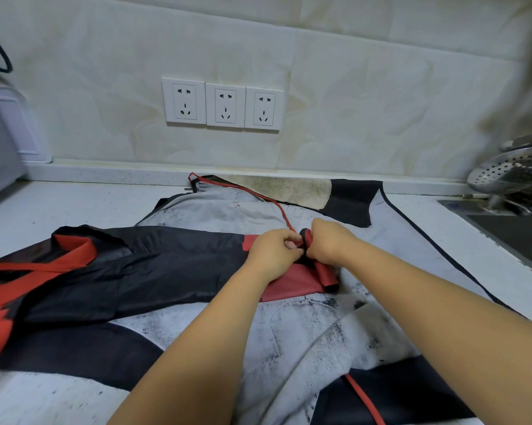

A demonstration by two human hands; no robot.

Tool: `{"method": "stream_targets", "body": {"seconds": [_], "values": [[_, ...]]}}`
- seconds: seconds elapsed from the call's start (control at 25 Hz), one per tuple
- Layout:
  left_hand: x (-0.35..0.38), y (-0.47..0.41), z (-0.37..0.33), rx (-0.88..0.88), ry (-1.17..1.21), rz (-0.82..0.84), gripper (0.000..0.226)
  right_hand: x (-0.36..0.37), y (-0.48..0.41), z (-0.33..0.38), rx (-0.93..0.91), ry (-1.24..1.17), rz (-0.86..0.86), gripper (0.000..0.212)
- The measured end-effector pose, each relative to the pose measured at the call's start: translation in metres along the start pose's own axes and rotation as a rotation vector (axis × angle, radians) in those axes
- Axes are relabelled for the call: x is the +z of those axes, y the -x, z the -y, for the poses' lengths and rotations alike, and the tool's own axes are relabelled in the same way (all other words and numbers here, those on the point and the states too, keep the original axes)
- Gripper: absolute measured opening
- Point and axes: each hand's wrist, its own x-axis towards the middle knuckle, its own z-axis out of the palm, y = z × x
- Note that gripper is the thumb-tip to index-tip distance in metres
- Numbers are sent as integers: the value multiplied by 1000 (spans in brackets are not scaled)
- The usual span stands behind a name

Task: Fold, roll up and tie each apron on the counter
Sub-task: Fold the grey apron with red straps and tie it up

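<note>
Meeting over the middle of the counter (83,207), the left hand (273,250) and right hand (329,243) close on the upper end of a small rolled apron (326,276) — a tight black-and-red roll lying on the spread cloth. Each grip is curled tight, pinching the roll's end where a thin red strap (258,194) comes in from the back of the counter. Under the roll lie a black-and-red apron (136,271), running off the left edge of view, and a grey apron (304,326) whose dark-bound hem runs diagonally beside the sink (510,231) at right. Speckled counter shows at back left, up to a white appliance (1,142) — and as a narrow strip between hem and sink. Metal strainers (503,170) sit at the sink's far corner.
</note>
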Motion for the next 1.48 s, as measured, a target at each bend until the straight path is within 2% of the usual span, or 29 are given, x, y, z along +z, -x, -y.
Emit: {"method": "stream_targets", "body": {"seconds": [0.04,0.12,0.24,0.32,0.36,0.48,0.56,0.68,0.76,0.84,0.92,1.04,1.16,1.24,1.4,1.48], "values": [[-6,0,1,-5,18,55,27,3,-1,3,9,25,-40,23],[-15,0,6,13,-85,66,23,12,1,10,10,70,-107,33],[-13,-1,15,55,-258,-40,9,21,8,24,-23,149,-150,31],[-9,1,15,54,-264,-69,7,12,7,21,-50,108,-62,23],[-8,2,15,56,-261,-85,7,4,1,15,-46,0,8,18],[-10,8,12,98,-279,-88,8,-8,-10,-2,131,-480,194,13],[-21,14,5,101,-301,-8,13,-6,-9,-4,208,-588,213,13],[-33,29,-3,85,-506,99,30,-4,-3,10,256,-394,272,18],[-29,47,-5,77,-785,38,33,-5,-4,19,215,-268,234,23],[-22,65,-5,109,-919,-25,34,-4,-6,23,186,-216,184,22],[-23,72,0,110,-930,-85,37,-1,-7,23,156,-219,136,20],[-46,63,13,-27,-895,-158,34,2,-10,18,119,-258,110,17],[-63,52,21,-89,-773,-127,28,3,-14,14,118,-305,128,19],[-65,46,20,-104,-772,-134,28,-1,-12,17,94,-285,136,21],[-56,41,20,-118,-875,-231,27,12,-4,34,-55,112,-56,34],[-52,41,26,-97,-881,-271,26,21,-2,44,-95,199,-102,32]]}}
